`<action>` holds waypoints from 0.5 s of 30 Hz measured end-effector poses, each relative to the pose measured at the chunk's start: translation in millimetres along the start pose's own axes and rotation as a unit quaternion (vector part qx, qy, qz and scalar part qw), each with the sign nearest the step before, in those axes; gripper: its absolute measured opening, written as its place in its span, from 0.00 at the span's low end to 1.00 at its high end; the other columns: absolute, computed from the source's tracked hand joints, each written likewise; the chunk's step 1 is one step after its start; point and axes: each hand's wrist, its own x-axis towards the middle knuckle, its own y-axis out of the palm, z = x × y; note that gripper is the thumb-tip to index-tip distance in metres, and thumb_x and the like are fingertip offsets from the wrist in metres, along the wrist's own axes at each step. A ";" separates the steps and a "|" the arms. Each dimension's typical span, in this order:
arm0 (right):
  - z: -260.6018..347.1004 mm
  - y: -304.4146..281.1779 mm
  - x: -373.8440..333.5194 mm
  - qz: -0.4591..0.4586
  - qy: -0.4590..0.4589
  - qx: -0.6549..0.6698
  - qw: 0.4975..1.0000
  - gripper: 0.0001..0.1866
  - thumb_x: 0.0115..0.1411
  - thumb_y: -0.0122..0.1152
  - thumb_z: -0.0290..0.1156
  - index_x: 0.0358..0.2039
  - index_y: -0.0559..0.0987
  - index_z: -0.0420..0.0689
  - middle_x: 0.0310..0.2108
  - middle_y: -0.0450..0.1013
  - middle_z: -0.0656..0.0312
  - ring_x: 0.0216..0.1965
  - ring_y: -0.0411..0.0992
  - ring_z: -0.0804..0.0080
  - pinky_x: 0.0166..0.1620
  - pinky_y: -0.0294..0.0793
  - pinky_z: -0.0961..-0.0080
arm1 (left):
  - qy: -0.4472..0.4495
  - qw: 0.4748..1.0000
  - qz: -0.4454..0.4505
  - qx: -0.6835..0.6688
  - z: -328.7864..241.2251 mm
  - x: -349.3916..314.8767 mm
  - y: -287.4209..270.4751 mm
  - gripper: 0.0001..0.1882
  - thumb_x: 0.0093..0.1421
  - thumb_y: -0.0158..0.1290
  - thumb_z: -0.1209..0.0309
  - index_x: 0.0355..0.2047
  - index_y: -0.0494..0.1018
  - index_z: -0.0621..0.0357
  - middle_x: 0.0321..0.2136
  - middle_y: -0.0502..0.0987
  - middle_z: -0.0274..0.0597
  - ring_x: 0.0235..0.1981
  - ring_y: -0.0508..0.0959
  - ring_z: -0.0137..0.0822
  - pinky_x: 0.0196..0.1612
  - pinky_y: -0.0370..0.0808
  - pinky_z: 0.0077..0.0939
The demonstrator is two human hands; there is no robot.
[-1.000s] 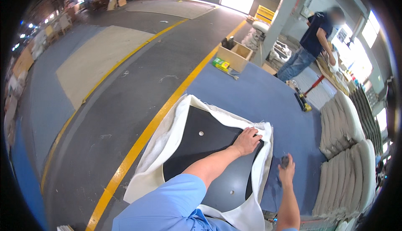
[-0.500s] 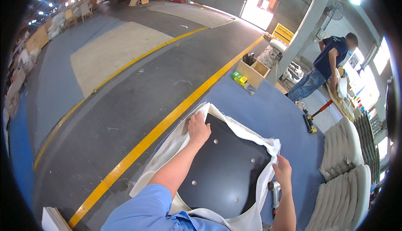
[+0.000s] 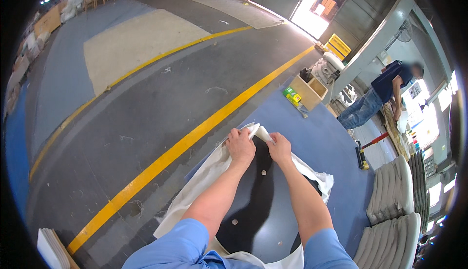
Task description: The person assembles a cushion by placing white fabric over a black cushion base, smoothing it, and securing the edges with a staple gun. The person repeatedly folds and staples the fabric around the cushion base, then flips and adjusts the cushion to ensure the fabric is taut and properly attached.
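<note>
A black panel [image 3: 265, 205] with several round holes lies face up in front of me, white fabric [image 3: 325, 183] folded up round its edges. At its far corner my left hand [image 3: 241, 147] grips the fabric, fingers closed on the left fold. Just beside it, my right hand [image 3: 279, 148] pinches the fabric on the other side of that corner. Between the two hands the cloth stands up in a small peak. My forearms cover part of the panel and of the fabric along its sides.
The panel rests on a blue surface [image 3: 336, 147]. Beyond stands a wooden box [image 3: 306, 93] with a green-yellow carton [image 3: 291, 95] beside it. To the right are stacked grey cushions [image 3: 390, 191] and a black-yellow tool [image 3: 361, 156]. A co-worker [image 3: 387, 88] bends over a bench.
My right hand has left the right-hand corner and moved to the far corner, where it now grips fabric beside my left hand. My right forearm now hides the power tool seen earlier.
</note>
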 end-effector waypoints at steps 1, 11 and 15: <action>1.6 4.4 6.2 0.011 0.004 0.000 1.000 0.17 0.62 0.68 0.34 0.49 0.83 0.42 0.45 0.82 0.49 0.50 0.80 0.48 0.55 0.77 0.55 | -0.010 1.000 0.007 0.007 0.1 1.9 2.3 0.17 0.60 0.63 0.69 0.50 0.80 0.47 0.49 0.73 0.45 0.55 0.73 0.51 0.57 0.70 0.50; 4.6 48.6 21.4 -0.077 0.036 0.100 0.991 0.14 0.66 0.65 0.36 0.48 0.86 0.42 0.39 0.84 0.50 0.43 0.82 0.54 0.50 0.78 0.60 | -0.046 0.998 -0.001 -0.039 11.5 14.9 15.1 0.11 0.66 0.61 0.61 0.46 0.85 0.48 0.45 0.74 0.45 0.52 0.73 0.49 0.54 0.69 0.51; -0.4 53.1 17.5 -0.081 0.084 0.203 0.972 0.14 0.67 0.65 0.37 0.48 0.86 0.43 0.38 0.84 0.50 0.41 0.83 0.54 0.47 0.78 0.63 | -0.029 0.997 -0.059 -0.051 13.3 13.7 14.6 0.11 0.66 0.62 0.62 0.45 0.87 0.48 0.40 0.75 0.46 0.45 0.75 0.50 0.49 0.71 0.47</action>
